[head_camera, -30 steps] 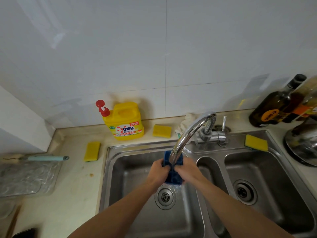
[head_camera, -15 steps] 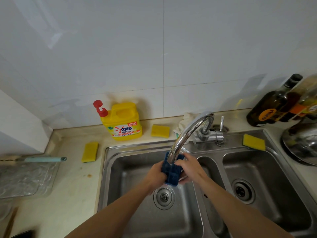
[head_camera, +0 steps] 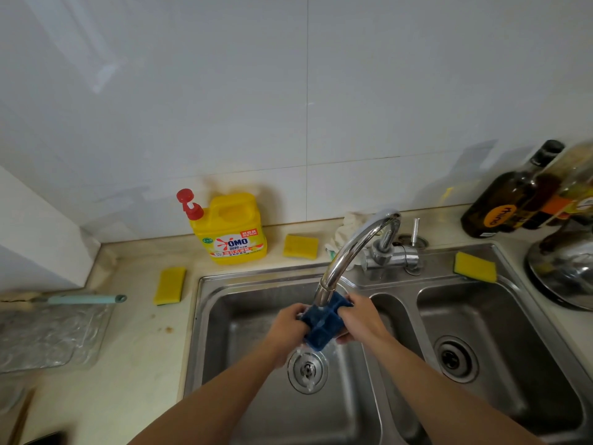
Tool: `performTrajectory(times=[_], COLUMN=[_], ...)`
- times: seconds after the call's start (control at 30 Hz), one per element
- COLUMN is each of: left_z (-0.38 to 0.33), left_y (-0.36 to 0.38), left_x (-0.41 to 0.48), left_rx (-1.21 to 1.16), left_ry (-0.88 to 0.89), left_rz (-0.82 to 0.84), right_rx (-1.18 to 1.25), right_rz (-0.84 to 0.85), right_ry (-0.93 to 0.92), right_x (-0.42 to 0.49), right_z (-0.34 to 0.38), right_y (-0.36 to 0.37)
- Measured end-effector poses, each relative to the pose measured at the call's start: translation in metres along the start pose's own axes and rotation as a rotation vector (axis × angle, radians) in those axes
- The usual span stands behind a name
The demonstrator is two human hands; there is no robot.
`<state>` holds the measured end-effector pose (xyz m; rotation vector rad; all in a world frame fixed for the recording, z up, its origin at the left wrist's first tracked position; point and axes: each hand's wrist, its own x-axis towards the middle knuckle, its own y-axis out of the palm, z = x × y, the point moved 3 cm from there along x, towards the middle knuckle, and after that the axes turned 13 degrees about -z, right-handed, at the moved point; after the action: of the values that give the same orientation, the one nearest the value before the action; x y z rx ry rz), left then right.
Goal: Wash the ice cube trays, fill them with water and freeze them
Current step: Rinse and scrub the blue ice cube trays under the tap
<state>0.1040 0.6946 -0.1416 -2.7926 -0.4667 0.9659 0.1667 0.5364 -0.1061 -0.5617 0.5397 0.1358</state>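
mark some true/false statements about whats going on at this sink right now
1. Both the left hand and the right hand grip the blue ice cube tray under the faucet spout. True.
2. The tray rests on the basin floor. False: it is held up above the drain of the left basin.
3. The yellow detergent bottle stands on the counter by the wall. True.
4. The yellow sponge right of the faucet lies inside the right basin. False: it lies on the sink rim behind that basin.
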Motion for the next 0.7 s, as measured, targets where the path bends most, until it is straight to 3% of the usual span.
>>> performTrajectory(times=[0.1,0.2,0.4,0.6,0.7], left_z=[0.0,-0.008,-0.016,-0.005,-0.008], left_y=[-0.008,-0.011,-0.004,-0.005,0.007], left_x=[0.007,0.002,-0.008,-0.006,-0.005], left_rx=[-0.129,-0.227,-0.445,-0.295,-0.263], left_ry=[-0.129,-0.205,-0.326,-0.409,-0.375], left_rz=[-0.212,-0.271,-0.052,0.24,0.237], right_rx=[0.016,0.008,0.104,0.043,0.036], right_rz=[0.079,0.148,0.046,0.195,0.193], right_ry=[0.015,-0.018,-0.046,-0.217,-0.237], right_x=[-0.003,-0.01,-0.01,-0.016,-0.013], right_z=[0.001,0.0,-0.006,-0.009,-0.016], right_y=[-0.001,0.005,0.0,-0.018,-0.031])
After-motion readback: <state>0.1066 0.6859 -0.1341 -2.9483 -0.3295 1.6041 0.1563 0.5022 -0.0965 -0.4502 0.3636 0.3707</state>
